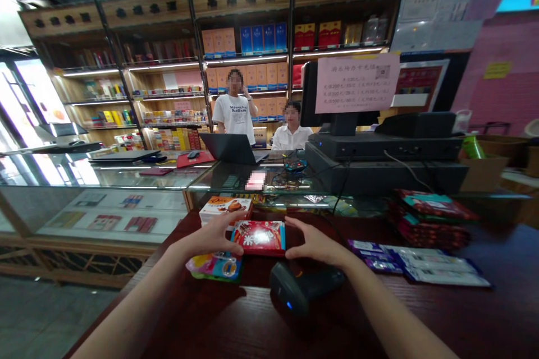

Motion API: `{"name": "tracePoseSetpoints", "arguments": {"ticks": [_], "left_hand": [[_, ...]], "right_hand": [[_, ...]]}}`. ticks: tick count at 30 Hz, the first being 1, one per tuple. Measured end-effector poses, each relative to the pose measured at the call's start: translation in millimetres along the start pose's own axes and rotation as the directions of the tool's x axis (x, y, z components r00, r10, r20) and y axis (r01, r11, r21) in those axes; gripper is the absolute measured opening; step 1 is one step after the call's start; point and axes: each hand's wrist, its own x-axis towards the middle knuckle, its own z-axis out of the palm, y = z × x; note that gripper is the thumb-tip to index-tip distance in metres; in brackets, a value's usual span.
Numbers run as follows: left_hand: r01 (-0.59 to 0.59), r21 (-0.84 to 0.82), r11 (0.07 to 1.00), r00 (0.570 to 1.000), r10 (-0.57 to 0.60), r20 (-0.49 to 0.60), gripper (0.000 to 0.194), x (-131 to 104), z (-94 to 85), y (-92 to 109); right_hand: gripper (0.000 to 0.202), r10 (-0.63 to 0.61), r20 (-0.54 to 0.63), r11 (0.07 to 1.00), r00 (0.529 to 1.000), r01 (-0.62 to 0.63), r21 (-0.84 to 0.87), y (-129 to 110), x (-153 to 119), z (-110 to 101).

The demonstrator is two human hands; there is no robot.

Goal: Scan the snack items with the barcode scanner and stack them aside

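Observation:
A red snack package (259, 237) with blue ends lies on the dark wooden counter between my two hands. My left hand (219, 236) is at its left end, thumb and fingers apart, with the thumb tip touching or nearly touching the edge. At the right end, my right hand (314, 242) curves around with fingers spread, a narrow gap from the package. A white and orange Dove chocolate box (223, 206) sits behind my left hand. Under my left wrist lies a colourful plastic-wrapped packet (217, 266). A black barcode scanner (290, 289) rests in front, its blue light on.
Purple and white packets (438, 265) and a stack of red packets (429, 219) lie on the right. Behind stand a glass display case (122, 213), an open laptop (231, 148) and a checkout monitor (310, 95). Two people in white shirts are beyond the counter.

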Motion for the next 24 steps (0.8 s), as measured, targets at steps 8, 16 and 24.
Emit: {"name": "tracePoseSetpoints", "arguments": {"ticks": [8, 16, 24], "left_hand": [[-0.015, 0.039, 0.999, 0.997, 0.012, 0.076, 0.089, 6, -0.4, 0], [-0.021, 0.087, 0.996, 0.993, 0.010, 0.120, 0.083, 11, 0.1, 8], [-0.097, 0.210, 0.973, 0.988, 0.069, 0.134, 0.100, 6, 4.7, 2]], "right_hand": [[0.097, -0.023, -0.054, 0.999, 0.998, 0.021, -0.038, 2, 0, 8], [0.101, -0.046, -0.046, 0.999, 0.998, 0.046, 0.003, 5, 0, 11], [0.109, -0.024, -0.058, 0.994, 0.998, 0.018, -0.105, 8, 2, 17]]}}
